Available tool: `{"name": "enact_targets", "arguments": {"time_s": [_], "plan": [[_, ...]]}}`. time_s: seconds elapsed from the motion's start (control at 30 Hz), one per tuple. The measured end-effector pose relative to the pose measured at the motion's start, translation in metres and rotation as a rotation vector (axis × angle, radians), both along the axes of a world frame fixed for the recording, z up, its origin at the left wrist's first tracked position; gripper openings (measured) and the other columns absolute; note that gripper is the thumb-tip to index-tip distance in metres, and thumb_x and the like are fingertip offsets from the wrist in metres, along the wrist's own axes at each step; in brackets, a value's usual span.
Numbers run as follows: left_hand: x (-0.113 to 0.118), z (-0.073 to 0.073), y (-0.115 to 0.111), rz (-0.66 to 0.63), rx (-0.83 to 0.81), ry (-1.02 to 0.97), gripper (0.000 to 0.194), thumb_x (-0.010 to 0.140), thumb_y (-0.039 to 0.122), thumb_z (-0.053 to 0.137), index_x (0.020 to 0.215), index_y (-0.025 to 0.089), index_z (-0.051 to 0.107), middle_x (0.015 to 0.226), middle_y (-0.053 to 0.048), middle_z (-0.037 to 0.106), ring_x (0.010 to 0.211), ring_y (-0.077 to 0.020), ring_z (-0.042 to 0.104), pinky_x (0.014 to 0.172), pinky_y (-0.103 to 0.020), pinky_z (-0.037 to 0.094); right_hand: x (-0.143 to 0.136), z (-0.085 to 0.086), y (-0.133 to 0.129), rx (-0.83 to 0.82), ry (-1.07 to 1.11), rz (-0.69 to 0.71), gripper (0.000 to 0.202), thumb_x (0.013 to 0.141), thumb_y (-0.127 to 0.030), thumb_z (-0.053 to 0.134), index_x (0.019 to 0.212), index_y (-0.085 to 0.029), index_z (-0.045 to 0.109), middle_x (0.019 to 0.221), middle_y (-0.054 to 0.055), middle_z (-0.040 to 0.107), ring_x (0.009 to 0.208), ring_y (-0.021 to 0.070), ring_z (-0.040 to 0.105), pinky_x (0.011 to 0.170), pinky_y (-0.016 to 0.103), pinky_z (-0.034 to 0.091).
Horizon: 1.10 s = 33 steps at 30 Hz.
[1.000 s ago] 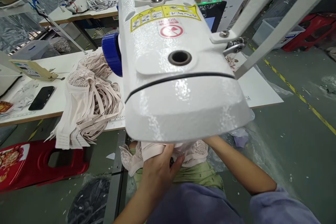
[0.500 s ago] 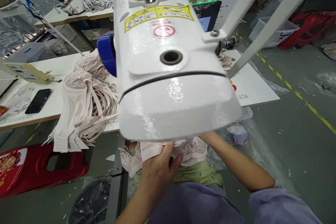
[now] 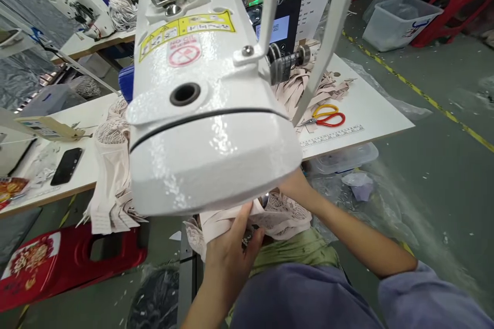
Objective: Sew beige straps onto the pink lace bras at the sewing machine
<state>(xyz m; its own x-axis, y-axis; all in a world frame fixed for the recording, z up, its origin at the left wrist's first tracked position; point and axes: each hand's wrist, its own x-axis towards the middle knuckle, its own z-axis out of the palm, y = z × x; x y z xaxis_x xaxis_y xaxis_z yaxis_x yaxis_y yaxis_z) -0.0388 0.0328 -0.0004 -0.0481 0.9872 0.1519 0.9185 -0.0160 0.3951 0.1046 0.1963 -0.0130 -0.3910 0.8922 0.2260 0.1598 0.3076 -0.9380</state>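
A beige lace bra lies over my lap, under the head of a white sewing machine. My left hand grips the bra's band, with the fingers on the fabric and the thumb bent below. Only the back of my right hand shows at the bra's right side; its fingers are hidden behind the machine head. The needle area is hidden too. A round metal part shows between the hands, beside the lace.
A pile of beige bras hangs over the table's left edge. On the right tabletop lie scissors, beige straps and a printed ruler. A phone lies at left. Red stools and a plastic bin stand on the floor.
The view has shifted to the right, so the machine head sits further left and the scissors and screen show. My left hand stays on the bra; my right hand remains beside it.
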Motion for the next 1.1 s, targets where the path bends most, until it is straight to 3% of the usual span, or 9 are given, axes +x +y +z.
{"name": "enact_targets", "arguments": {"time_s": [0.2, 0.6, 0.73, 0.83, 0.93, 1.1], "plan": [[0.001, -0.001, 0.003, -0.04, 0.026, 0.005, 0.054, 0.094, 0.038, 0.054, 0.146, 0.025, 0.044, 0.105, -0.011, 0.072, 0.085, -0.0233, 0.07, 0.073, -0.031, 0.056, 0.006, -0.006, -0.002, -0.023, 0.043, 0.001, 0.02, 0.092, -0.04, 0.052, 0.092, -0.022, 0.06, 0.1, 0.007, 0.06, 0.088, 0.0197, 0.058, 0.085, 0.034, 0.049], [0.007, 0.0, 0.009, -0.049, 0.036, 0.044, 0.053, 0.094, 0.038, 0.053, 0.145, 0.023, 0.046, 0.114, -0.015, 0.071, 0.1, -0.0283, 0.069, 0.073, -0.032, 0.058, 0.01, -0.003, -0.017, -0.126, 0.137, 0.067, 0.018, 0.091, -0.037, 0.053, 0.092, -0.02, 0.059, 0.096, 0.005, 0.057, 0.086, 0.0175, 0.057, 0.076, 0.03, 0.048], [0.008, -0.008, 0.005, -0.019, 0.043, -0.019, 0.055, 0.095, 0.035, 0.051, 0.148, 0.023, 0.041, 0.124, -0.015, 0.067, 0.094, -0.0254, 0.072, 0.071, -0.031, 0.058, 0.01, -0.001, -0.02, -0.146, 0.118, 0.071, 0.015, 0.091, -0.035, 0.052, 0.091, -0.021, 0.058, 0.095, 0.005, 0.057, 0.085, 0.0175, 0.056, 0.074, 0.03, 0.046], [0.01, -0.017, 0.001, 0.072, 0.068, -0.025, 0.068, 0.094, 0.039, 0.052, 0.154, 0.018, 0.028, 0.127, -0.019, 0.066, 0.093, -0.0283, 0.072, 0.071, -0.034, 0.059, 0.009, -0.002, -0.022, -0.186, 0.129, 0.061, 0.016, 0.09, -0.035, 0.051, 0.091, -0.021, 0.058, 0.095, 0.005, 0.058, 0.082, 0.0169, 0.056, 0.069, 0.029, 0.045], [0.012, -0.019, -0.001, 0.155, 0.078, -0.004, 0.079, 0.094, 0.044, 0.051, 0.156, 0.014, 0.014, 0.134, -0.024, 0.059, 0.108, -0.0329, 0.068, 0.077, -0.039, 0.059, 0.008, -0.004, -0.023, -0.226, 0.167, 0.044, 0.017, 0.089, -0.037, 0.052, 0.092, -0.021, 0.057, 0.091, 0.003, 0.058, 0.079, 0.0163, 0.055, 0.068, 0.029, 0.043], [0.023, -0.017, -0.003, 0.171, 0.053, 0.015, 0.08, 0.095, 0.043, 0.049, 0.157, 0.013, 0.008, 0.147, -0.023, 0.048, 0.134, -0.0349, 0.05, 0.095, -0.044, 0.054, 0.013, -0.006, -0.038, -0.332, 0.188, 0.023, 0.026, 0.085, -0.044, 0.055, 0.096, -0.021, 0.054, 0.088, 0.003, 0.06, 0.079, 0.0175, 0.056, 0.066, 0.029, 0.043]]}}
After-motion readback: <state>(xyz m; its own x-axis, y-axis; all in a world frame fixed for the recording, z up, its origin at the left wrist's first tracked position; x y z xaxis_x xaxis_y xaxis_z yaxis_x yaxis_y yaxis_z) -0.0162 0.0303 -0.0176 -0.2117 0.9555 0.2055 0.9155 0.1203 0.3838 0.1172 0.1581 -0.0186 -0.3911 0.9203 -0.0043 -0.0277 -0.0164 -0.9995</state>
